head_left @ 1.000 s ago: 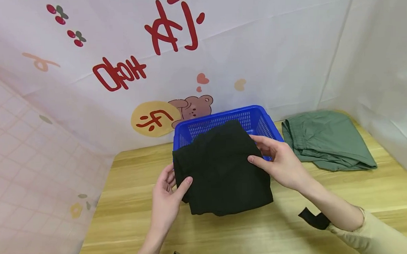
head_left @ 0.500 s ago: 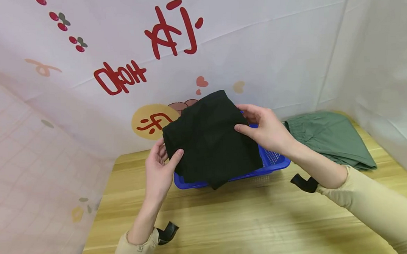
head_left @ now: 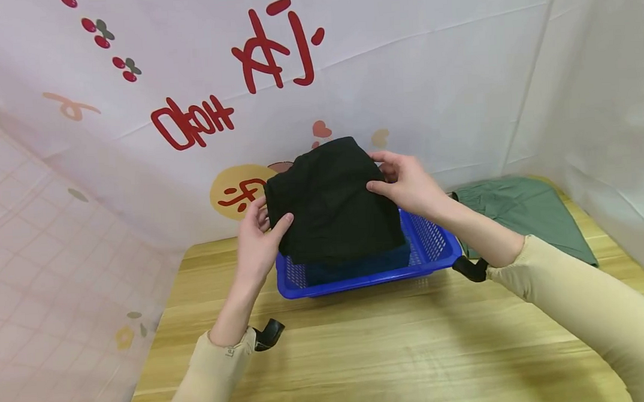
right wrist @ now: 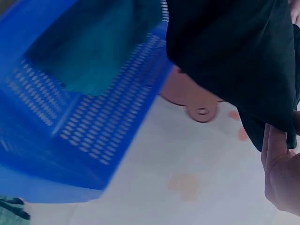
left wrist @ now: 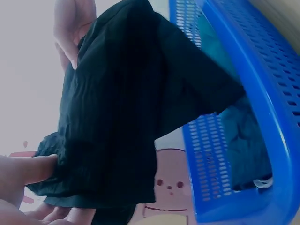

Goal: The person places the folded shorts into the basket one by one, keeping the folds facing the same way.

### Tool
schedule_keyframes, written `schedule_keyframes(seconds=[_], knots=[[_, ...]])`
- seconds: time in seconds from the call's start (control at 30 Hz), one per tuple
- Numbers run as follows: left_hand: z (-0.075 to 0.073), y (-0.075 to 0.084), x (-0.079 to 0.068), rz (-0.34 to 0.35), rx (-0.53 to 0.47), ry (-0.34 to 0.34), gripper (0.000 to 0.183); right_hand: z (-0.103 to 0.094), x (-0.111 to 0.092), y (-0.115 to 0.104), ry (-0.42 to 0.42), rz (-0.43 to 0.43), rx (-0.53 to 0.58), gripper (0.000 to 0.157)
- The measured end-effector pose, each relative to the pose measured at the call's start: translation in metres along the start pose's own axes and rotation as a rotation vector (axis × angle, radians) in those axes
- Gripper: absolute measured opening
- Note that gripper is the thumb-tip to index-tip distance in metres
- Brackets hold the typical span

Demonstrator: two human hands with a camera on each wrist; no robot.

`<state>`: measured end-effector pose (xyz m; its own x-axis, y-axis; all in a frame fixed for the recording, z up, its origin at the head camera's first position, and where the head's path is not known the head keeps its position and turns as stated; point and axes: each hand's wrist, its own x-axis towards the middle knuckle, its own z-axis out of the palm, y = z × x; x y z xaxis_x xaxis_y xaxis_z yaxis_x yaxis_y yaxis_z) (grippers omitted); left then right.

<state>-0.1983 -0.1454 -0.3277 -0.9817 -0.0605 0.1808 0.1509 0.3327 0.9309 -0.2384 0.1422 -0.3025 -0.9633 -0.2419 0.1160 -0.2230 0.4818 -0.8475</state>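
A folded black garment [head_left: 333,206] is held up over the blue plastic basket [head_left: 358,281]. My left hand [head_left: 256,243] pinches its left edge, thumb on the front and fingers behind. At the opposite edge my right hand [head_left: 413,188] grips it the same way. In the left wrist view the black garment [left wrist: 112,117] hangs with one lower flap at the basket's wall. Beneath it, a dark blue-green folded garment [head_left: 365,266] lies inside the basket. The right wrist view shows my right hand [right wrist: 283,173] with fingers at the black cloth's edge.
A folded grey-green garment [head_left: 533,216] with a gathered waistband lies right of the basket, partly behind my right arm. The wooden table [head_left: 361,349] meets a printed white cloth backdrop [head_left: 430,88] close behind the basket. More cloth hangs at both sides.
Both hands have carried the black garment up and away from me, from in front of the basket to above it. The basket's front rim and the garment inside have come into view.
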Motion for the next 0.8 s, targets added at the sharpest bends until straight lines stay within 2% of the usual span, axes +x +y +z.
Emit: schedule_keyframes(seconds=[0.17,0.27,0.4,0.63,0.8], knots=[[0.005,-0.014,0.011,-0.108,0.099,-0.079,0.062,0.009,0.014,0.017,-0.090,0.070,-0.006,0.064],[0.007,-0.023,0.017,-0.150,0.186,-0.128,0.067,0.013,0.019,0.027,-0.148,0.117,-0.002,0.065],[0.010,-0.033,0.025,-0.178,0.268,-0.186,0.070,0.017,0.025,0.039,-0.210,0.174,-0.016,0.068],[0.014,-0.044,0.033,-0.210,0.330,-0.244,0.070,0.021,0.033,0.049,-0.275,0.254,-0.019,0.073],[0.019,-0.046,0.039,-0.219,0.405,-0.283,0.071,0.024,0.038,0.055,-0.290,0.252,-0.116,0.072]])
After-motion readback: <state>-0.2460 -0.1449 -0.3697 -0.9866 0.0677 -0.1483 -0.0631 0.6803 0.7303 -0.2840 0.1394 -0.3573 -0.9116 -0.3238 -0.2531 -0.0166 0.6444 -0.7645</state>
